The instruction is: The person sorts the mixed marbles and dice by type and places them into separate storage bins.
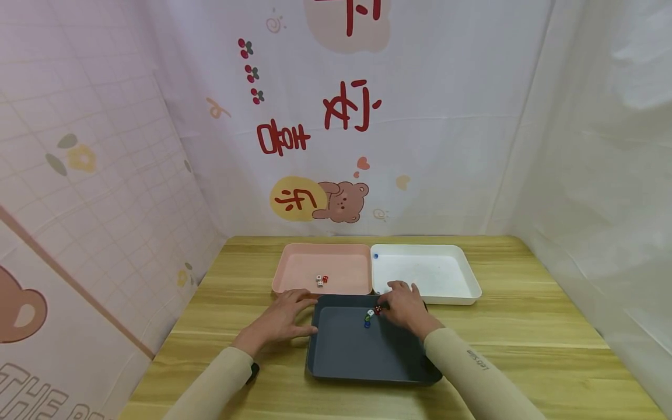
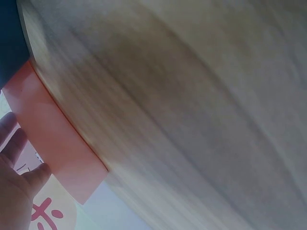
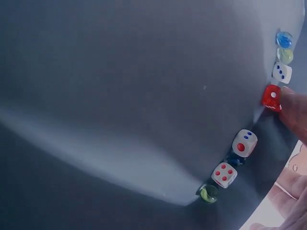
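Note:
My right hand (image 1: 405, 307) reaches over the far right part of the dark grey tray (image 1: 357, 359). In the right wrist view, one fingertip (image 3: 289, 103) touches a red die (image 3: 272, 97) lying in that tray. Beside the die are a white die (image 3: 282, 72), a pale yellow-green marble (image 3: 285, 55) and a blue marble (image 3: 284, 40). Toward the tray's corner sit two more white dice, a dark blue marble (image 3: 235, 159) and a green marble (image 3: 209, 193). My left hand (image 1: 280, 318) is empty, fingers spread, its fingertips right at the tray's left rim.
Behind the grey tray stands a pink tray (image 1: 336, 256) holding two white dice and a red die (image 1: 325, 279). To its right is a white tray (image 1: 430, 274) with a blue marble (image 1: 375, 256) at its left wall. Wood-grain tabletop (image 1: 535, 338) surrounds them; patterned cloth hangs behind and at both sides.

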Motion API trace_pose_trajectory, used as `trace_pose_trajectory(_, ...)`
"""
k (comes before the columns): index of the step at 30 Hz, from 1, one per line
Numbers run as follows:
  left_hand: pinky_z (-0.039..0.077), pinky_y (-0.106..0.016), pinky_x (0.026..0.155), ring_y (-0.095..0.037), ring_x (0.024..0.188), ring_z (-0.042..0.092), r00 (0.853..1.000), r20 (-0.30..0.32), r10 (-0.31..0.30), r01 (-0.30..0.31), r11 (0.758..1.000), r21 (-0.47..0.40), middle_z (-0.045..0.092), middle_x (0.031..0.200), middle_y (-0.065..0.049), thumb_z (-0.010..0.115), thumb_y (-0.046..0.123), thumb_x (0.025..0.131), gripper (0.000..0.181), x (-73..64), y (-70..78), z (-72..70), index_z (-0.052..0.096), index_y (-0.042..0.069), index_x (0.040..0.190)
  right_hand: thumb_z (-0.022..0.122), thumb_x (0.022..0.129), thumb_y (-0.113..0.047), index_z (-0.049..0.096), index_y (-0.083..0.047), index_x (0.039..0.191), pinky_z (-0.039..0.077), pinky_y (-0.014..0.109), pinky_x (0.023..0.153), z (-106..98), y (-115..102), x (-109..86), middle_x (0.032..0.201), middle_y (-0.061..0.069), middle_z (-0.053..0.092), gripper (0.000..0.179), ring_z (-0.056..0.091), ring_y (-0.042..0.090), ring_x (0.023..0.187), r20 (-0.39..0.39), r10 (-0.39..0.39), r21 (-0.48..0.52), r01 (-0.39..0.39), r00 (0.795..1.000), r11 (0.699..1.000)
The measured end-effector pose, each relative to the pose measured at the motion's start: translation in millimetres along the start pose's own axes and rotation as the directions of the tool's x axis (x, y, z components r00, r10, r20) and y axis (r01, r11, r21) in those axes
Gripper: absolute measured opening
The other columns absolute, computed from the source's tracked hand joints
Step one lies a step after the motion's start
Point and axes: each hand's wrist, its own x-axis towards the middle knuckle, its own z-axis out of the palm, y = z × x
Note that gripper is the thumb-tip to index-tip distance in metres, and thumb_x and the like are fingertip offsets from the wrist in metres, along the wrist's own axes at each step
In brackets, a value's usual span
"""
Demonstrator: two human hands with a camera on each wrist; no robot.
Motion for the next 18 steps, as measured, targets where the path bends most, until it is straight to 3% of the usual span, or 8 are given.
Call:
trace_pose_trajectory(7,0.028,-0.052,0.114,-0.03,0.139,0.035,1.0,0.0,-0.01,0.01,1.0,0.007,0.042,0.148,-0.01,0.066,0.06,0.088,0.072,0.0,0.1,0.1,0.055,0.016,0.142,0.083,0.08,-0.027,0.078,-0.022,0.089,0.031,0.07,0.103,4.6,0.0,0.5,0.132,0.019,0.058,0.011,0.048,0.043,0.126,-0.001,-0.004,-0.005,0.004,1.0,1.0)
trace_pose_trajectory(18,0.026,-0.054,0.114,-0.032,0.137,0.036,1.0,0.005,-0.007,0.007,1.0,-0.014,0.042,0.148,-0.012,0.067,0.058,0.088,0.071,-0.7,2.1,-2.3,0.055,0.014,0.142,0.082,0.081,-0.028,0.079,-0.021,0.091,0.029,0.068,0.105,6.0,-1.2,2.6,0.132,0.017,0.059,0.013,0.047,0.042,0.128,0.02,0.001,0.013,-0.002,1.0,1.0)
